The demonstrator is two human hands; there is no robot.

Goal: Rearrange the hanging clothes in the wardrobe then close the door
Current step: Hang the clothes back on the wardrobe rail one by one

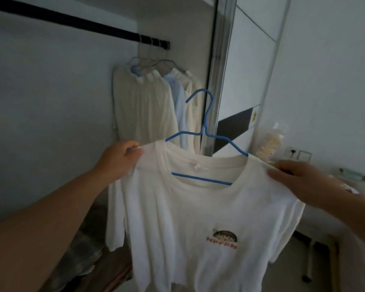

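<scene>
The left hand (119,160) and right hand (299,178) each pinched a shoulder of the white printed cotton T-shirt (198,218), stretched between them on a blue wire hanger (205,131) before the open wardrobe, off the dark rail (72,23).

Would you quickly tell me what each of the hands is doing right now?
Left hand: closed on the white T-shirt's shoulder.
Right hand: closed on its other shoulder.

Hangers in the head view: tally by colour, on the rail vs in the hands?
Blue hanger, off the rail, carrying the white T-shirt held by the left hand and right hand: 1
Pale wire hangers hooked on the dark rail: about 4, hooks overlap, so not exact
Total: about 5
</scene>
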